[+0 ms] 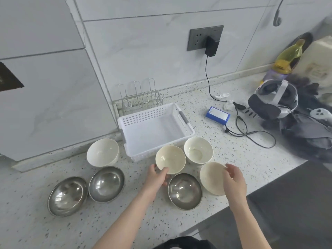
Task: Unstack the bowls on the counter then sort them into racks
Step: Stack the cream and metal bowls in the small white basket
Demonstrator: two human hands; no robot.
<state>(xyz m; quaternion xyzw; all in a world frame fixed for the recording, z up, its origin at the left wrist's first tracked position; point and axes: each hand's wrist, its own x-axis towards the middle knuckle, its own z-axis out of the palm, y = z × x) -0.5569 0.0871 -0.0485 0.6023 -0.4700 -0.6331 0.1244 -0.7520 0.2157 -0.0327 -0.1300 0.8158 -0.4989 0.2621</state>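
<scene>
Head view shows us two cream bowls in hand: our left hand (158,177) grips the cream bowl (170,159) just before the white basket (154,128), closest to it, while our right hand (233,178) holds a tilted bowl (211,178) at the counter (233,155) edge, farther off.

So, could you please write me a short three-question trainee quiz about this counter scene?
1. How many steel bowls sit on the counter?
2. True or false: the white basket already holds a bowl.
3. Which hand grips the cream bowl nearest the basket: A left, B right?

Key: 1. Three. 2. False, it holds none. 3. A, the left hand; the right hand holds another cream bowl.
</scene>
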